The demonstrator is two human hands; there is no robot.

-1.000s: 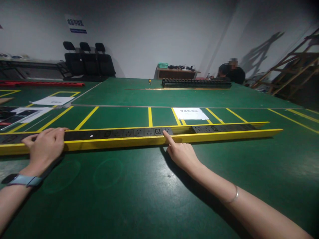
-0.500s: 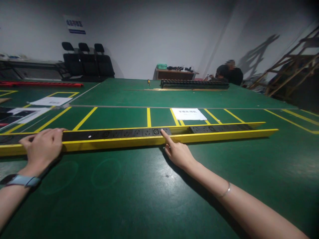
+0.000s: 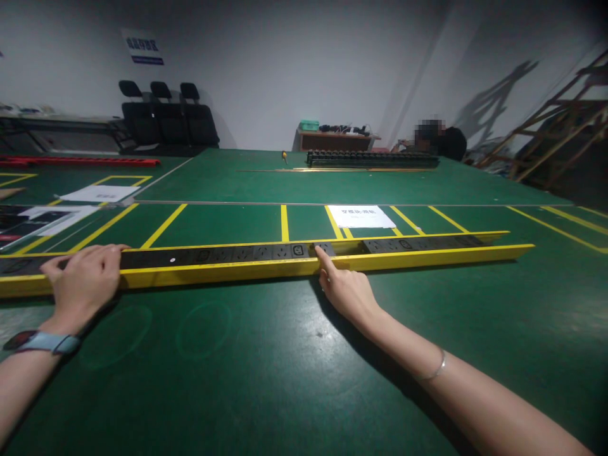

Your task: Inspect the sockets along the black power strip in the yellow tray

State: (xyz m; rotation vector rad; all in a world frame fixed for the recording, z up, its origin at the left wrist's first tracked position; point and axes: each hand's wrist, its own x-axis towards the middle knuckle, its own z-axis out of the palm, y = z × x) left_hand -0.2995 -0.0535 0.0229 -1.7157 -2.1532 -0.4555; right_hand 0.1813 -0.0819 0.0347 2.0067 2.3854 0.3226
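A long yellow channel (image 3: 247, 271) lies across the near part of the green table, with black socket modules (image 3: 244, 253) set in a row along its inside. My left hand (image 3: 88, 275) is wrapped over the channel at the left, fingers on its top and thumb at its near side. At the right, the index finger of my right hand (image 3: 349, 288) is stretched out onto a single black socket module (image 3: 325, 248); its other fingers are curled and hold nothing. A gap in the channel separates that module from another group of modules (image 3: 403, 245) further right.
A printed white sheet (image 3: 363, 216) lies behind the channel among yellow tape lines. Further back are a long black rack-like part (image 3: 373, 159) and a screwdriver (image 3: 284, 156). Red bars (image 3: 80, 161) lie at far left. A person (image 3: 441, 139) is behind the table.
My right index finger has moved right, and the single socket module under it has slid right along the channel, narrowing the gap. My left hand stays in place on the channel.
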